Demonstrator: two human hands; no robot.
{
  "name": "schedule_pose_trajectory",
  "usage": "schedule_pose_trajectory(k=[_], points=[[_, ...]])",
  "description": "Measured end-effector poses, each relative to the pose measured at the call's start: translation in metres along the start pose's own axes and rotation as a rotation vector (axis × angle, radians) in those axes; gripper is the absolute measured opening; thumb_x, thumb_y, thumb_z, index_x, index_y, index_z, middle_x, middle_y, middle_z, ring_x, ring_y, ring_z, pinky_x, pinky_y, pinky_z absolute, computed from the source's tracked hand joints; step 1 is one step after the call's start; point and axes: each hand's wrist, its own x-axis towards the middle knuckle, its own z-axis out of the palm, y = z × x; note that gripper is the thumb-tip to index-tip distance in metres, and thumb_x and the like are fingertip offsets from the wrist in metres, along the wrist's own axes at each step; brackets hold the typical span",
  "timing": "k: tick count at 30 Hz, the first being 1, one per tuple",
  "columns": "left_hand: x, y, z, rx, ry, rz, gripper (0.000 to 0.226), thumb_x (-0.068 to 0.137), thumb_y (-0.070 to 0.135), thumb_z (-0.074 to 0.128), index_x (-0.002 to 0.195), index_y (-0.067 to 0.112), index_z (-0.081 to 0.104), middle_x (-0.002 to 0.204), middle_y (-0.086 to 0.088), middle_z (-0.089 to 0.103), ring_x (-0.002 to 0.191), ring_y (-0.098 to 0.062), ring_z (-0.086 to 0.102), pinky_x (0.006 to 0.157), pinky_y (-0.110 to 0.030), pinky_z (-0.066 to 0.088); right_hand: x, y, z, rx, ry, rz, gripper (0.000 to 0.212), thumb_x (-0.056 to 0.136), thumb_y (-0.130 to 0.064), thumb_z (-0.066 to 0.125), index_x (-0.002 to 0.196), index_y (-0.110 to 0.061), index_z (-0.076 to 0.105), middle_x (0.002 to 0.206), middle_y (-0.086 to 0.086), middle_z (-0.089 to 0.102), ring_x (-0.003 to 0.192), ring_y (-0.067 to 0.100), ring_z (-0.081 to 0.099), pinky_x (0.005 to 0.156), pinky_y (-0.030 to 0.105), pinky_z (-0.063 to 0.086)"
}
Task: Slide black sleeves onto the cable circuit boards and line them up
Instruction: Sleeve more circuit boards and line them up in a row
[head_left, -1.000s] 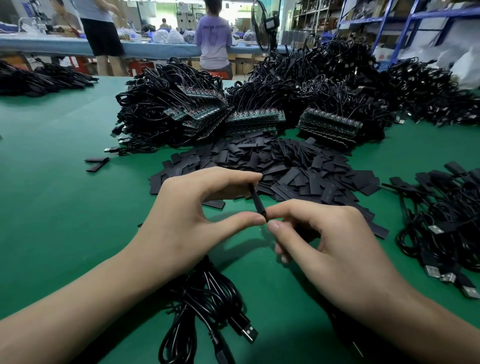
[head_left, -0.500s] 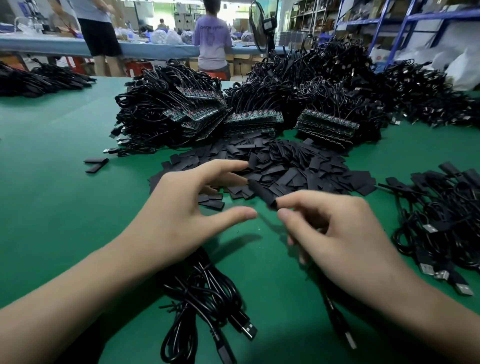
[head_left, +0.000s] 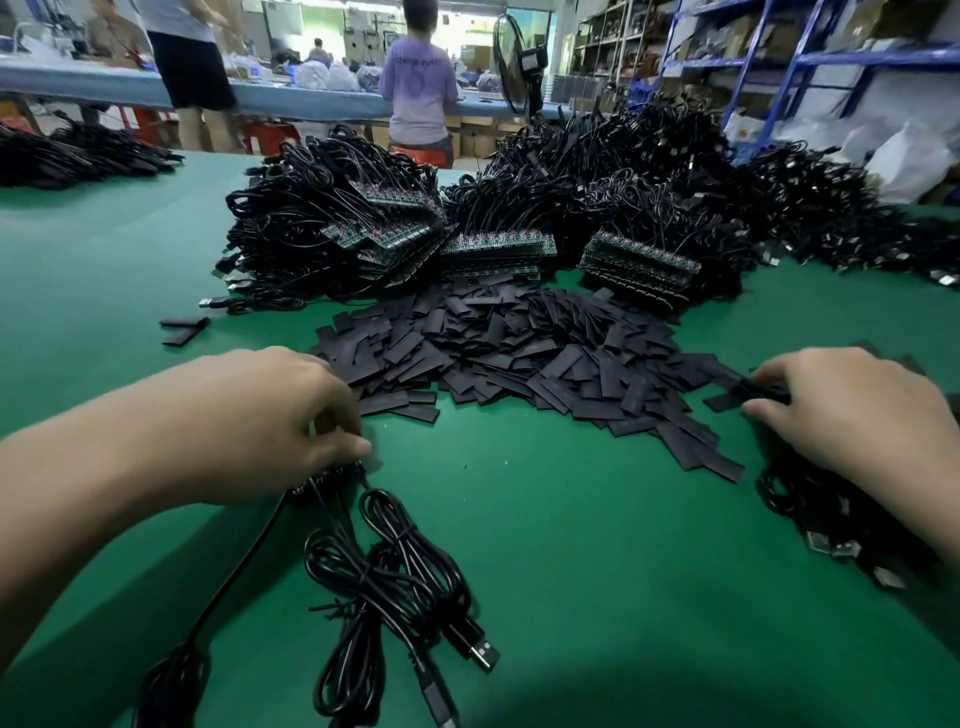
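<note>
Moved apart since before. Right hand (head_left: 852, 415), 3 o'clock: grip pinching sleeved board (head_left: 748, 393) by done pile (head_left: 831, 525). Left hand (head_left: 260, 426), 9 o'clock: grip pinching bare board (head_left: 324, 479). Sleeves (head_left: 519, 358), big board stacks (head_left: 496, 252) waiting, 12 o'clock.

A: Room?
B: Workshop. Green tabletop (head_left: 597, 519), blue bench (head_left: 311, 106) past its far edge.
A: Else?
B: Blue shelving (head_left: 883, 56) beyond far right corner, standing fan (head_left: 511, 62) beside it, bright light at back.
</note>
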Motion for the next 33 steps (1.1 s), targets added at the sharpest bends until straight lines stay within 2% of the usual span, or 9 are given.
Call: schedule_pose_trajectory(k=[4,7,10,16,18,21,24,29,33], points=[[-0.001,-0.007,-0.004,0.022,0.023,-0.036,0.037,0.086,0.072,0.047,0.107,0.044,0.061,0.098,0.025,0.054,0.092,0.002,0.056,0.084,-0.028,0.052,0.012,0.017,0.018,-0.02,0.041,0.061,0.018,0.09,-0.042,0.073,0.107,-0.039,0.076,0.085,0.001,0.069,0.079,0.028,0.065,0.052,0.024,0.042],[-0.001,-0.009,-0.004,0.078,-0.03,-0.094,0.054,0.077,0.085,0.046,0.108,0.043,0.061,0.098,0.023,0.056,0.091,-0.002,0.057,0.08,-0.026,0.051,0.02,0.033,0.027,0.013,0.016,0.108,0.01,0.085,-0.035,0.08,0.093,-0.037,0.074,0.082,0.002,0.07,0.08,0.031,0.067,0.064,0.034,0.058],[0.001,-0.008,-0.001,0.039,-0.062,-0.092,0.056,0.07,0.086,0.055,0.1,0.039,0.061,0.091,0.02,0.06,0.086,-0.004,0.059,0.077,-0.027,0.052,0.026,0.048,0.035,0.042,-0.039,0.201,0.029,0.078,-0.033,0.084,0.071,-0.038,0.057,0.08,0.005,0.068,0.077,0.033,0.065,0.069,0.042,0.06],[0.01,-0.001,0.002,-0.479,0.093,-0.01,0.029,0.074,0.048,0.084,0.085,0.031,0.063,0.08,0.011,0.068,0.076,-0.007,0.065,0.071,-0.024,0.051,0.017,0.042,0.02,0.039,-0.026,0.211,0.019,0.084,-0.04,0.08,0.087,-0.025,0.07,0.087,0.012,0.06,0.087,0.038,0.063,0.076,0.045,0.058],[0.011,0.011,0.005,-0.846,0.114,0.036,0.024,0.073,0.035,0.085,0.087,0.024,0.068,0.074,0.01,0.065,0.073,-0.012,0.065,0.073,-0.023,0.051,0.005,0.021,0.001,0.08,0.085,0.137,0.032,0.088,-0.048,0.073,0.107,-0.022,0.07,0.101,0.015,0.057,0.1,0.039,0.06,0.08,0.046,0.056],[0.013,0.034,0.014,-1.182,0.115,0.1,0.027,0.069,0.03,0.083,0.09,0.016,0.072,0.075,0.004,0.066,0.072,-0.012,0.062,0.069,-0.018,0.052,-0.024,-0.031,-0.041,0.35,0.175,-0.156,0.025,0.091,-0.056,0.056,0.098,-0.035,0.067,0.099,-0.003,0.063,0.091,0.022,0.062,0.072,0.034,0.049],[0.013,0.056,0.024,-1.388,0.103,0.146,0.023,0.07,0.023,0.083,0.091,0.016,0.075,0.082,-0.002,0.074,0.074,-0.01,0.068,0.07,-0.015,0.054,-0.056,-0.088,-0.068,0.698,-0.048,-0.388,0.04,0.088,-0.066,0.044,0.083,-0.036,0.07,0.076,-0.018,0.067,0.07,-0.003,0.06,0.059,0.021,0.043],[0.013,0.068,0.034,-1.473,0.155,0.215,0.023,0.073,0.024,0.083,0.095,0.018,0.079,0.092,-0.005,0.077,0.082,-0.012,0.069,0.081,-0.018,0.055,-0.081,-0.123,-0.053,1.028,-0.244,-0.52,0.044,0.097,-0.055,0.048,0.071,-0.021,0.054,0.064,0.001,0.054,0.055,0.004,0.042,0.06,0.036,0.037],[0.012,0.071,0.037,-1.488,0.171,0.216,0.023,0.073,0.032,0.084,0.093,0.024,0.079,0.091,-0.006,0.078,0.079,-0.011,0.068,0.077,-0.019,0.056,-0.085,-0.126,-0.043,1.187,-0.222,-0.525,0.039,0.103,-0.042,0.052,0.074,-0.015,0.051,0.063,-0.01,0.038,0.059,0.004,0.034,0.057,0.028,0.028]])
